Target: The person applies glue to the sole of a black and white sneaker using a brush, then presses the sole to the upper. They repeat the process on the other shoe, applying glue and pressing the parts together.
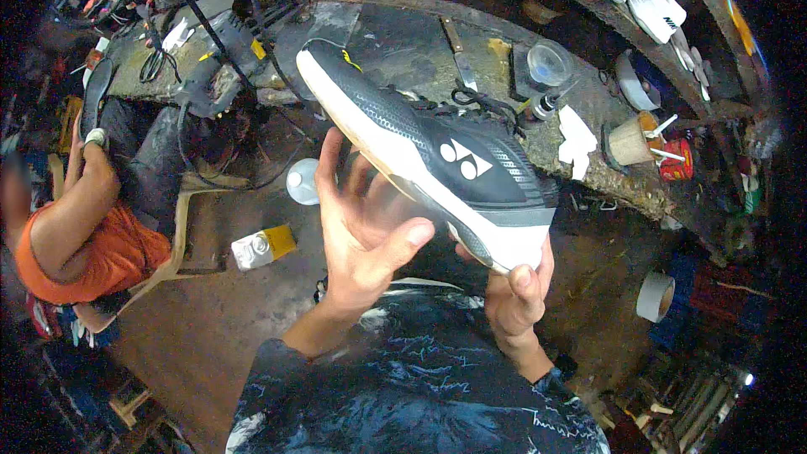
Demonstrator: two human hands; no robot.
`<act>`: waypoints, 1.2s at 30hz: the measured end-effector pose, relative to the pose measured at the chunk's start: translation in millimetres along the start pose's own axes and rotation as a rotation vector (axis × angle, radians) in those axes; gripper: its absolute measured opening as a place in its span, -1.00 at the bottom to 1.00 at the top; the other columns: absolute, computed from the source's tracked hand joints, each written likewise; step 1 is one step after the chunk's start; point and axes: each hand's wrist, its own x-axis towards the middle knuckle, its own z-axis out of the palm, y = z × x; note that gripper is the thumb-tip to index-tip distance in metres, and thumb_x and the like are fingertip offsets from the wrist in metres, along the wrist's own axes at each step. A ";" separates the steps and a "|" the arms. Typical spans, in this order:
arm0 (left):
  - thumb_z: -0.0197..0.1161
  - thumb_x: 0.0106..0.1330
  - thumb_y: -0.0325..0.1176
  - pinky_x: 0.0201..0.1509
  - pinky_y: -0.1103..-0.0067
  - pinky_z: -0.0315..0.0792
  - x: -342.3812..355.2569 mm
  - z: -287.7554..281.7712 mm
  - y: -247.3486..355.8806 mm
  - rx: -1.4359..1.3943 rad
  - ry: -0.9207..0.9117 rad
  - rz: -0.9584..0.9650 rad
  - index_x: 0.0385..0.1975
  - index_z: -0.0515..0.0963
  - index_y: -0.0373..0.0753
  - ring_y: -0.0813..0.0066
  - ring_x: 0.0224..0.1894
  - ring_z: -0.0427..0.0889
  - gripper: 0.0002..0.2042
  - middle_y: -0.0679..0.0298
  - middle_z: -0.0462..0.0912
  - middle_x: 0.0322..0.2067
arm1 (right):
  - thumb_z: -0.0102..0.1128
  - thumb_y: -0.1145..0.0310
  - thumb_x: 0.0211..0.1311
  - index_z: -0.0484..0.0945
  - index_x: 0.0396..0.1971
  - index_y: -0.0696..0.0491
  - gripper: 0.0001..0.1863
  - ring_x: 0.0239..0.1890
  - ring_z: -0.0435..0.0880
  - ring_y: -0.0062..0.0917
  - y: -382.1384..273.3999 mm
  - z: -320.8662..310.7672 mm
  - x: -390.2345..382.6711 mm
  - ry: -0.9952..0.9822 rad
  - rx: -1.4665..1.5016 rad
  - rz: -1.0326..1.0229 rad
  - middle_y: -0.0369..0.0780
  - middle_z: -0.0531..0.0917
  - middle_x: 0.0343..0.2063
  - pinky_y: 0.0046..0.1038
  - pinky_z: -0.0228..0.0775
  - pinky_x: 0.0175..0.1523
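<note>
Workbench (403, 46) clutter lay behind everything: a paper cup (630, 141) holding white sticks, a red tin (677, 161), a clear plastic cup (550, 62) whose contents could not be told. Above the lap, a black sneaker (437, 151) with a white sole sat tilted, toe up-left. The left hand (363, 227) pressed spread fingers under its sole; the right hand (517, 290) pinched the heel.

Bench (403, 50) behind shoe (437, 155) crowded: cup (551, 61), bottle (545, 103), paper cone (632, 141), red tin (675, 160). Open floor (210, 319) lower left, past can (262, 247) and a seated person (84, 235). Tape roll (655, 296) right.
</note>
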 end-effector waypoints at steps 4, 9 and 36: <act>0.53 0.25 -0.64 0.61 0.07 0.34 -3.3 7.4 5.0 0.012 -0.019 0.014 0.72 -0.31 -0.08 0.00 0.59 0.31 0.21 -0.01 0.24 0.50 | 0.59 -0.03 0.02 0.18 0.57 0.29 0.20 0.31 0.56 -0.33 -4.4 1.5 -5.7 0.028 -0.051 -0.005 -0.08 0.54 0.29 -0.28 0.38 0.44; 0.50 0.28 -0.65 0.59 0.07 0.35 -4.2 12.6 5.8 -0.048 0.013 0.018 0.72 -0.30 -0.09 0.02 0.58 0.33 0.18 -0.02 0.24 0.51 | 0.61 -0.05 0.01 0.15 0.59 0.29 0.24 0.31 0.56 -0.33 -2.2 4.1 -8.2 0.046 -0.109 -0.126 -0.09 0.52 0.31 -0.29 0.38 0.43; 0.43 0.27 -0.65 0.57 0.16 0.36 -5.3 16.3 4.8 0.020 0.038 0.026 0.70 -0.21 -0.14 0.13 0.52 0.37 0.10 0.04 0.28 0.44 | 0.57 -0.12 0.07 0.16 0.57 0.28 0.21 0.36 0.54 -0.28 2.1 -5.1 -8.2 0.008 -0.163 -0.097 -0.05 0.51 0.33 -0.23 0.37 0.45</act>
